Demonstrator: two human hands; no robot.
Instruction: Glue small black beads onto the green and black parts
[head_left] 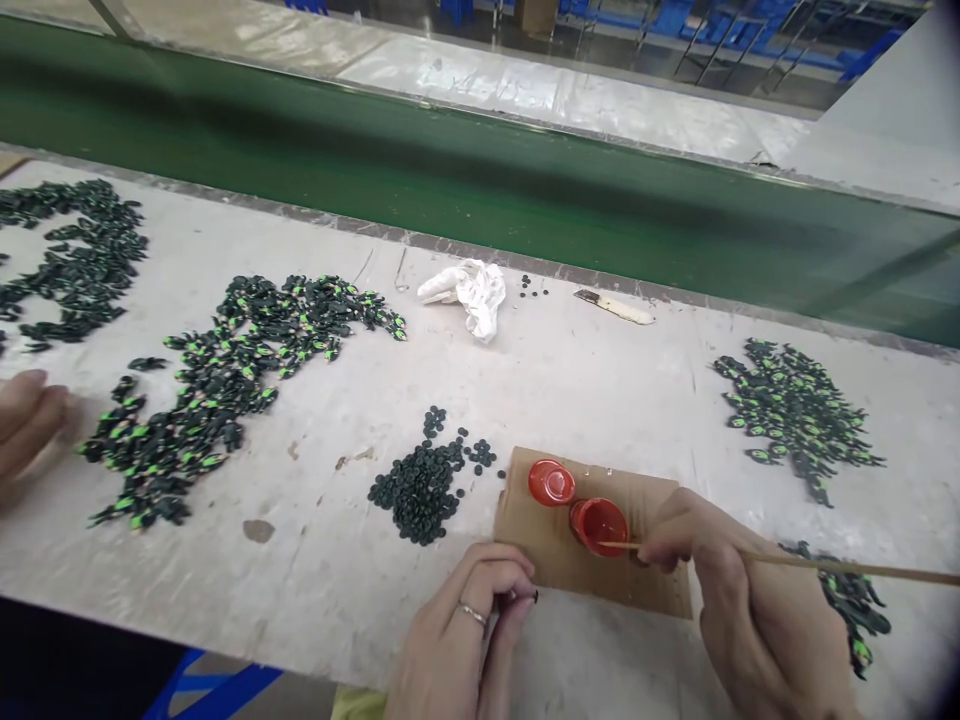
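My right hand grips a thin wooden stick, its tip inside a small red pot that looks wet with red liquid. The pot stands on a piece of brown cardboard, beside its red lid. Just left of the cardboard, my left hand, with a ring on one finger, pinches a tiny black piece between thumb and fingertips. Beyond that hand lies a heap of small dark discs, a few scattered around it.
Piles of small dark-and-green pieces cover the table's left; more lie at right. A crumpled white tissue and a knife lie near the green belt. Another person's hand is at the left edge.
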